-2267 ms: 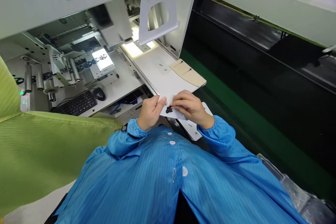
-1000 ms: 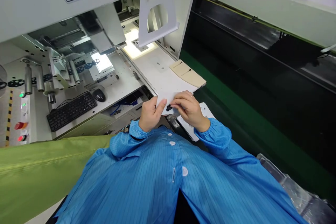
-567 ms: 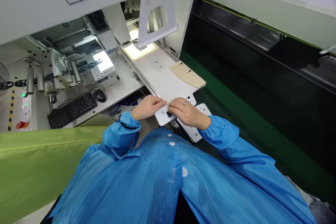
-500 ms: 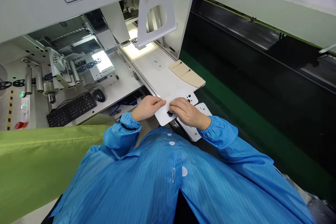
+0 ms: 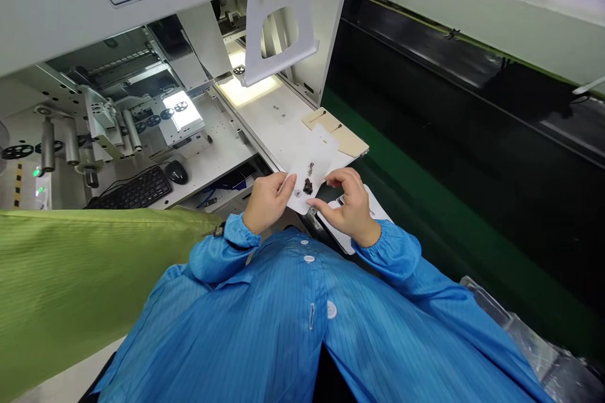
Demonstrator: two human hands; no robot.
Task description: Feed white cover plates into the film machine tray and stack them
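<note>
In the head view my left hand [image 5: 268, 200] pinches the left edge of a thin white card [image 5: 324, 150] between thumb and fingers. On the card lie a black clump [image 5: 308, 186] and a scatter of small dark bits. My right hand [image 5: 350, 206] is at the card's right edge, its thumb and index finger touching that edge at separate spots with a gap between them. Beneath my right hand a white plate [image 5: 375, 204] shows in part. A cream-coloured board [image 5: 347, 135] with two thin dark-tipped pieces on it sits just beyond the card.
Behind the card stretches the machine's white bed [image 5: 269, 129], with a white bracket [image 5: 278, 28] over its lit far end. A black keyboard [image 5: 130, 189] and mouse [image 5: 176, 172] are at left, near rollers carrying a strip of black discs. Green cloth [image 5: 94, 271] covers the lower left.
The card has tilted, bringing the black clump and dark bits into view. My right hand has moved off the card's face to its right edge, and its fingers have spread.
</note>
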